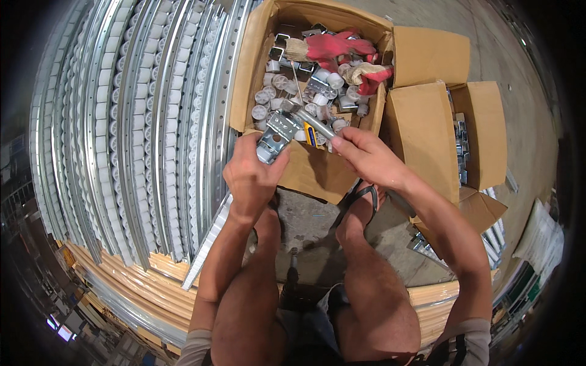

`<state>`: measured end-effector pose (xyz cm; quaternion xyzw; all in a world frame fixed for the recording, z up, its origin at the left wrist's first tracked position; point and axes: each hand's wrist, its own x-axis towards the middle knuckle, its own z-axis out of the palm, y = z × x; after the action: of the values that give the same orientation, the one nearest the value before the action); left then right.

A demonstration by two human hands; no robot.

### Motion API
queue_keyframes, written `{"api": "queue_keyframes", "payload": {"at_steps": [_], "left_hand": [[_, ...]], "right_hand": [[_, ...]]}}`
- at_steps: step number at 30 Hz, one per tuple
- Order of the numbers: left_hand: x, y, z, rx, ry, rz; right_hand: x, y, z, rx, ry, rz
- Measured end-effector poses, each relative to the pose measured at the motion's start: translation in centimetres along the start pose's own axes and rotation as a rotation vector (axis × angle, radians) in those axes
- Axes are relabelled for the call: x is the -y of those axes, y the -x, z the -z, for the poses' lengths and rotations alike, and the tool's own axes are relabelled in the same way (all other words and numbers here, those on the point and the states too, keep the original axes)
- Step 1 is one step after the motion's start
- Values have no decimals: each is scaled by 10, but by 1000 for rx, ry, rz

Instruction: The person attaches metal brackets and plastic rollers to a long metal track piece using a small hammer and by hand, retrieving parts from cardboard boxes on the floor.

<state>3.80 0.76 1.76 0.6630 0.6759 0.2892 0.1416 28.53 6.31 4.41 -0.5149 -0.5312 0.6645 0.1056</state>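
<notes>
My left hand (253,174) is closed on a shiny metal bracket (281,126), which has a round hole and a white roller at its lower end. Closed round the near end of a grey metal tool with a tubular shaft (315,122) is my right hand (368,157). The tool's blocky far end meets or overlaps the bracket's upper edge; whether they touch, I cannot tell. Both hands are over the near side of an open cardboard box (244,67). Inside lie white plastic rollers (261,97), metal brackets and red-and-cream work gloves (342,49). A small yellow-and-dark item (311,135) shows beneath the tool.
Long metal rails with white rollers (143,110) are stacked at left. Another open cardboard box (421,122) with metal parts stands at right. Tan tubes (140,287) lie under the rails and behind my legs. My sandalled feet are near the box's lowered front flap (317,177).
</notes>
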Motion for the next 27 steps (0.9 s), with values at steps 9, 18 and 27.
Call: {"api": "queue_keyframes", "payload": {"at_steps": [9, 18, 27], "left_hand": [[-5, 0, 2, 37, 17, 78], [-7, -3, 3, 47, -31, 77], [-7, -3, 2, 52, -55, 66]], "right_hand": [[37, -66, -35, -178, 108, 156], [27, -76, -33, -22, -273, 52], [20, -78, -31, 60, -274, 86]]}}
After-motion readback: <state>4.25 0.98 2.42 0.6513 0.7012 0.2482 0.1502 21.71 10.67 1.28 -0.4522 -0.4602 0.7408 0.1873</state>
